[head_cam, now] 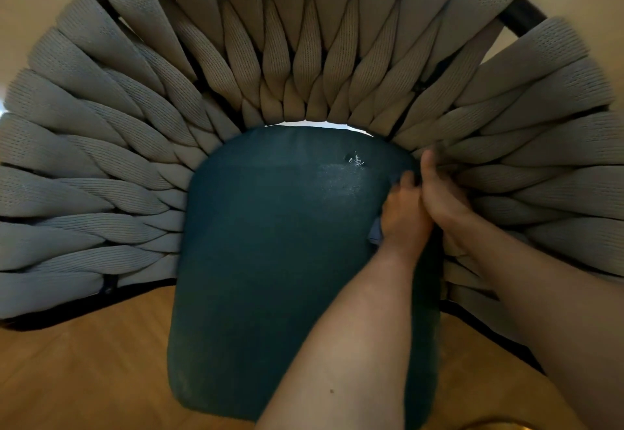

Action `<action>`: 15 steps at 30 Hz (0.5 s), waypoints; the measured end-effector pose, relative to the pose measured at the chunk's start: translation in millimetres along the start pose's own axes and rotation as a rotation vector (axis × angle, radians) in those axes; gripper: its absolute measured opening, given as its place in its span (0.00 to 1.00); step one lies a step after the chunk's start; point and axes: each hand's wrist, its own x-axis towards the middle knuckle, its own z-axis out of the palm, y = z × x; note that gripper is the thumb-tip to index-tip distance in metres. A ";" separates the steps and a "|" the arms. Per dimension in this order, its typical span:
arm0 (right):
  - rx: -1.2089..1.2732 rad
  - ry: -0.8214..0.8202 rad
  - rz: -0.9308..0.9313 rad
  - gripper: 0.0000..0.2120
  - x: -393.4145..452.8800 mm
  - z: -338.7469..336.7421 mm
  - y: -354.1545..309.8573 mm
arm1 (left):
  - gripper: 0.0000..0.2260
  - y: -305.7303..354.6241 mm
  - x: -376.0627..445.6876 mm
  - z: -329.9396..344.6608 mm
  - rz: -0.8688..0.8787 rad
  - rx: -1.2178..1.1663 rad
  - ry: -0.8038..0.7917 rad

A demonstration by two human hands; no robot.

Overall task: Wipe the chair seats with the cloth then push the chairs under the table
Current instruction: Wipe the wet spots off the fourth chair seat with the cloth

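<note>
I look down on a chair with a teal seat cushion (270, 261) ringed by a curved back of grey woven straps (135, 119). My left hand (403, 217) rests at the cushion's right edge, closed on a small blue-grey cloth (375, 234) that peeks out under the palm. My right hand (440, 193) lies right beside it, pressed against the straps where they meet the cushion. Its fingertips are blurred and partly hidden in that gap. A whitish scuffed patch (341, 181) marks the cushion just left of the hands.
Wooden floor (84, 362) shows under and in front of the chair. The dark metal frame (520, 11) runs behind the straps and along the lower sides. No table or other chair is in view.
</note>
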 end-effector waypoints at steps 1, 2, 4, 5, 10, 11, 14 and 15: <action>0.013 0.005 0.008 0.41 0.9 -0.9 0.5 | 0.13 5.1 -1.3 1.2 -0.030 -0.049 -0.010; 0.014 0.005 0.010 0.40 1.4 -1.9 0.6 | 0.13 7.2 -1.6 1.7 -0.047 -0.075 -0.014; -0.012 0.005 0.006 0.39 -0.1 -2.3 0.1 | 0.15 5.0 -0.3 0.8 -0.028 -0.048 -0.027; -0.021 0.010 0.003 0.38 -1.4 -2.2 -0.4 | 0.17 2.8 0.9 -1.3 0.010 -0.013 -0.040; -0.108 0.036 -0.031 0.33 -5.8 -3.5 -4.6 | 0.17 -12.2 8.7 -14.6 0.175 0.247 -0.083; -0.159 0.051 -0.038 0.31 -6.3 -2.9 -5.5 | 0.17 -18.0 10.3 -19.1 0.200 0.310 -0.069; -0.317 0.109 -0.114 0.27 -7.7 2.8 -4.7 | 0.14 -41.8 17.6 -38.8 0.195 0.410 -0.001; -0.346 0.124 -0.151 0.27 -8.4 5.7 -5.3 | 0.14 -50.8 19.6 -48.1 0.182 0.429 0.010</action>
